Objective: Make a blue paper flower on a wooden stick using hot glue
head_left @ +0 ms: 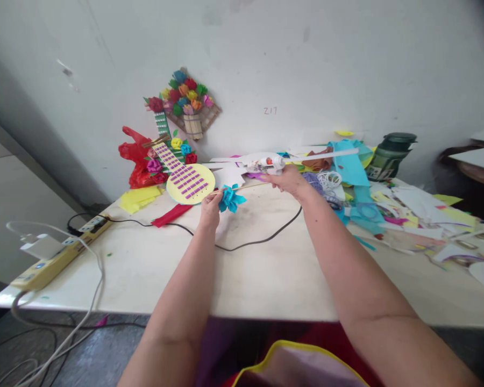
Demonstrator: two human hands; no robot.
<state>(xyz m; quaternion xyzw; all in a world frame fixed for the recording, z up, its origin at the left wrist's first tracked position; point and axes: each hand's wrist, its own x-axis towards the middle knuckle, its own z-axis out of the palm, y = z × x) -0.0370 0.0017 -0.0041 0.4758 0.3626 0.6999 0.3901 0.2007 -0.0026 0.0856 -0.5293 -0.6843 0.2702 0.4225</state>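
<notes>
My left hand is closed in a pinch on a thin wooden stick. A blue paper flower is on that stick, right beside my left fingertips. My right hand is wrapped round a white glue gun, from whose back a long white glue stick seems to stick out. The wooden stick's far end reaches the right fingers; I cannot tell whether they grip it too. Behind my left hand lies a round yellow paper piece with a strip-covered neck.
A power strip with a white charger sits at left, and a black cord crosses the table. Paper scraps and a green bottle are at right. A paper-flower bouquet leans on the wall.
</notes>
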